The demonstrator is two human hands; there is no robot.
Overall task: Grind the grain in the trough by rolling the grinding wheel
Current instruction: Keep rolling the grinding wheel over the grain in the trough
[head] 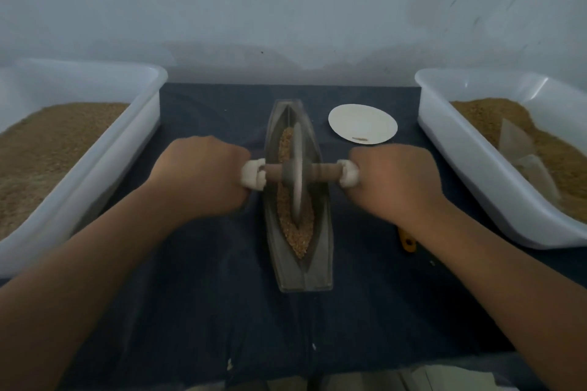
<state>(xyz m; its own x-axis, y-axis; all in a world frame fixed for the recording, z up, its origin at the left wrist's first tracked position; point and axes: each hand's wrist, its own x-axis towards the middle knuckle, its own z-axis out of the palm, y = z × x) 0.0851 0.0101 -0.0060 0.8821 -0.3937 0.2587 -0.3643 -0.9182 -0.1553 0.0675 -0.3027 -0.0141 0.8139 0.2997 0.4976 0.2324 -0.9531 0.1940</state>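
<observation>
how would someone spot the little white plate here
Start at the grey trough in the middle of the dark cloth. The white plate lies just right of its far end, before the right-hand tub. It is the only flat round thing, nearly bare.

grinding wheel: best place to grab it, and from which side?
Grip the axle, not the disc. The grinding wheel stands on edge in the narrow trough, with the wooden axle sticking out on both sides over the trough walls. Its white-wrapped ends are the handles. Come from above, one on each side, as the left hand and right hand do now.
</observation>
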